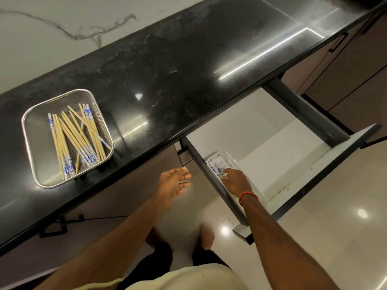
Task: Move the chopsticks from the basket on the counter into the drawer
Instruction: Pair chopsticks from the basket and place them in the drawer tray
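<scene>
A square steel mesh basket sits on the black counter at the left, holding several bamboo chopsticks with blue-and-white ends. The white drawer stands pulled out at the right. Inside it, near the front-left corner, lies a clear plastic tray with blue-patterned chopstick ends showing in it. My right hand, with a red band at the wrist, reaches into that tray, its fingers curled down onto the chopsticks there. My left hand hovers in front of the cabinet below the counter edge, fingers straight, holding nothing.
The black stone counter runs diagonally, with a marble wall behind it. Brown cabinet fronts with dark handles lie below and to the right. The glossy tiled floor lies underneath. My feet stand near the drawer's front corner.
</scene>
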